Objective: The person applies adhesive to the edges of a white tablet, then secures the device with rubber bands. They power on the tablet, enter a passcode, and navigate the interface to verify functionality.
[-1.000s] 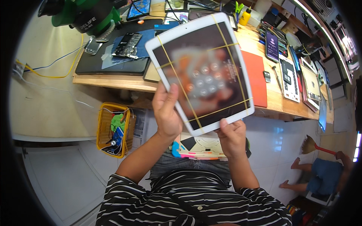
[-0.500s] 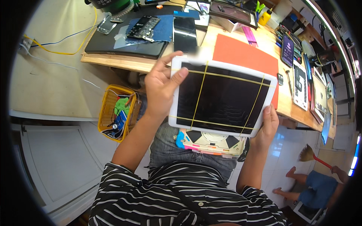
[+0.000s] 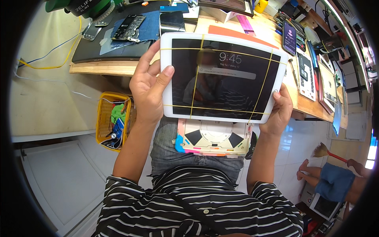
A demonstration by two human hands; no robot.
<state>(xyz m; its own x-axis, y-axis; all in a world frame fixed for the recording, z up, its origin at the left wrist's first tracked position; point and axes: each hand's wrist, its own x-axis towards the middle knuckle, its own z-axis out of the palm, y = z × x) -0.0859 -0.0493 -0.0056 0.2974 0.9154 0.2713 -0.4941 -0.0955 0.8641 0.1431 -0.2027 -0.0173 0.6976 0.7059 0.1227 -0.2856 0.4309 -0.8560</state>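
Note:
A white-framed tablet (image 3: 225,93) is raised over my lap, tilted up toward me. Several thin yellow rubber bands cross its front near the edges. Its screen is lit with a dark lock screen showing a clock and one grey notice bar. My left hand (image 3: 152,85) grips the left edge, thumb on the front and fingers behind. My right hand (image 3: 279,108) holds the lower right corner, with the thumb at the round button on the frame. Beneath the tablet, on my thighs, lies a cream case (image 3: 215,136) with a circle, dark panels and coloured corners.
A wooden bench (image 3: 90,68) carries a black mat with a dismantled phone (image 3: 128,28), an orange sheet (image 3: 241,36), a lit phone (image 3: 289,37) and tools. A yellow basket (image 3: 103,118) stands at left. At lower right, a person holds a broom (image 3: 321,150).
The tablet's screen has gone from black to a lit lock screen. Both hands have shifted it slightly left and up in view. My right thumb is now at the button.

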